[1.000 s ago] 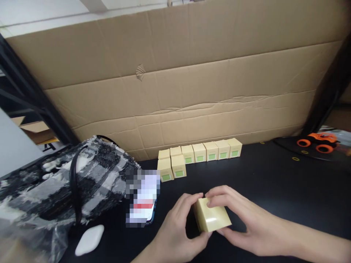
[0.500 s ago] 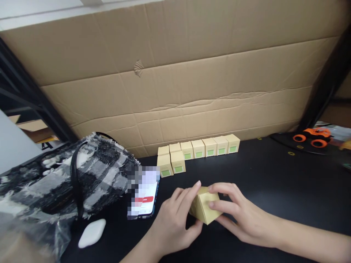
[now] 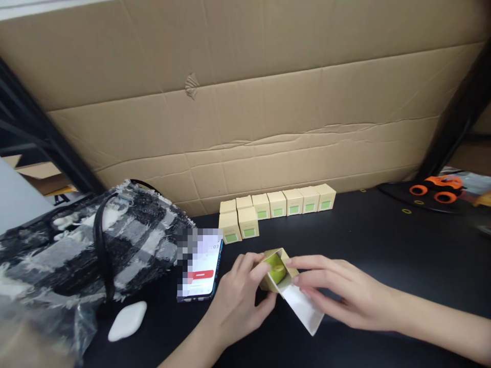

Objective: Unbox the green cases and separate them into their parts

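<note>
A: Where is the small box [image 3: 276,276] now, and how are your hands holding it?

B: You are holding it just above the black tabletop [image 3: 383,245], near the front edge, right of the phone [image 3: 201,268]. Your left hand [image 3: 238,301] is gripping the box body from the left side, fingers closed around it. Your right hand [image 3: 337,296] is lying along the open flap [image 3: 303,306], with the fingers pressing it down and away; it is not closed in a fist.

A: Which way is the box pointing?

B: It is tipped on its side. The open mouth is facing up and a little toward you, and the green object [image 3: 276,268] is showing inside. The long line, from the box body to the tip of the white flap, is running from upper left to lower right, toward your right wrist.

A: How should I be doing this step well?

B: I think you should be keeping the left hand firm on the body, so the thin card is not crushing. Be holding the flap flat with the right fingers, not bending it back too hard. Keep the mouth upward, so the green object is not sliding out. The row of closed boxes [image 3: 284,203] by the cardboard wall [image 3: 245,102] is well apart, so your elbows are having room.
</note>
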Motion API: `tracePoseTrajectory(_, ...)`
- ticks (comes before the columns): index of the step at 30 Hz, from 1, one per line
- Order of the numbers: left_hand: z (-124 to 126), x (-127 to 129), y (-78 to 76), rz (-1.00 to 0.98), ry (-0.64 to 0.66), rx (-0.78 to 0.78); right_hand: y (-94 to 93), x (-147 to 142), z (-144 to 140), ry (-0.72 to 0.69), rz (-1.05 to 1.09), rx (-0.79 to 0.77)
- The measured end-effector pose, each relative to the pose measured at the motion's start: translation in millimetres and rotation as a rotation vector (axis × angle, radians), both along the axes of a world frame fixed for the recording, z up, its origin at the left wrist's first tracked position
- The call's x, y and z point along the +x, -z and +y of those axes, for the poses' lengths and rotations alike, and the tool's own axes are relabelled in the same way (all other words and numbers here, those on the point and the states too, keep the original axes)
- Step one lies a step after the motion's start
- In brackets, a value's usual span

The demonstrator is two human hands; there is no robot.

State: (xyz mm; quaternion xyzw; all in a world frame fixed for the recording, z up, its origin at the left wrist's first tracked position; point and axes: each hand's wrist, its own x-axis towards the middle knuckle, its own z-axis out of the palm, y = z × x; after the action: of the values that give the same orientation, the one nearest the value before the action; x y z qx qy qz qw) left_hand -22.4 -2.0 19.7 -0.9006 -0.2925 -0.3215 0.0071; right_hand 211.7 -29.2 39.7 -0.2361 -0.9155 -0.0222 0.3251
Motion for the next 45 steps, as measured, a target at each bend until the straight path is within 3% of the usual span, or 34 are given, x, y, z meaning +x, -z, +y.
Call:
tracePoseTrajectory(5, -4, 3, -4.1, 0.13, -0.002, 0.204, 2.2, -1, 10, 0.087, -0.301, 0.303)
tracePoseTrajectory(10, -14, 9, -4.3, 0.23, 0.021, 0.458, 18.2, -6, 15, 0.213, -0.149, 0.262)
tracePoseTrajectory(13, -14, 9, -2.7, 0.222, 0.035, 0.407, 21.8, -5, 15, 0.178, -0.002, 0.064)
tracePoseTrajectory(19, 5, -3, -1.4, 0.064, 0.001, 0.187, 5.6, 8, 23, 0.063, 0.538, -0.685)
tracePoseTrajectory(21, 12, -7, 0.6, -0.017, -0.02, 0.119, 0.1, 17, 30, 0.111, 0.649, -0.749)
tracePoseTrajectory(23, 16, -7, 3.0, -0.175, -0.101, -0.025, -2.5, 26, 36, 0.204, 0.674, -0.655)
tracePoseTrajectory(25, 16, -3, 4.0, -0.446, -0.187, -0.296, -2.2, 34, 41, 0.264, 0.598, -0.524)
tracePoseTrajectory(29, 4, 14, -3.2, -0.992, -0.215, -0.97, 1.3, 36, 42, 0.202, 0.151, -0.432)
tracePoseTrajectory(31, -4, 21, -10.1, -1.108, -0.195, -1.155, 1.7, 32, 39, 0.175, -0.064, -0.374)
tracePoseTrajectory(34, -14, 25, -18.1, -1.2, -0.141, -1.248, 1.4, 27, 34, 0.206, -0.195, -0.182)
tracePoseTrajectory(37, -17, 24, -18.6, -1.254, -0.111, -1.317, 3.3, 21, 26, 0.224, -0.074, 0.122)
tracePoseTrajectory(41, -19, 25, -12.2, -1.207, -0.077, -1.442, 6.3, 7, 10, 0.067, -0.111, 0.555)
tracePoseTrajectory(45, -22, 26, -8.6, -1.175, -0.03, -1.566, 3.9, -4, 1, 0.077, -0.114, 0.603)
